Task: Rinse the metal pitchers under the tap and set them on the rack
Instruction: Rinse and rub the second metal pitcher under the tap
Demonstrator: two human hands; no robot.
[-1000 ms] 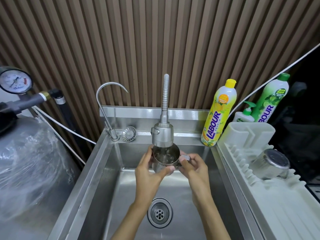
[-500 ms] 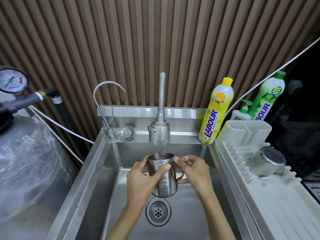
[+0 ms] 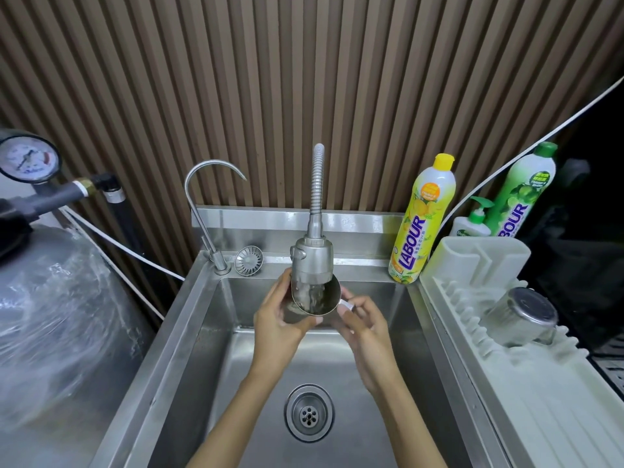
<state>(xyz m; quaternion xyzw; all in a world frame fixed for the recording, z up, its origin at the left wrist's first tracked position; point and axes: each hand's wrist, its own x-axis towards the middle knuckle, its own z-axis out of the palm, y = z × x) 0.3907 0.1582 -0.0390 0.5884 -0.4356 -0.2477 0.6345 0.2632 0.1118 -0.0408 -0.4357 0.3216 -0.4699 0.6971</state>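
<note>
The pitcher (image 3: 315, 300) hangs right under the spray head (image 3: 312, 261), mouth tipped toward the camera and water churning inside. It is held above the sink (image 3: 202, 332) basin, not resting on it. The left grip (image 3: 277, 322) is wrapped round the body with the thumb at the near rim; the right grip (image 3: 366, 327) pinches the handle at the side. Here's the risk: wet polished steel is slick, and that smooth curved wall offers fingers little purchase — one slip and it clatters down toward the drain (image 3: 309, 413). The rim also sits very close to the spray head, so a knock could throw water over the edge. Off right, a second pitcher (image 3: 520, 317) lies tilted on the white ribbed plastic rack (image 3: 506, 383) — shiny base showing.
</note>
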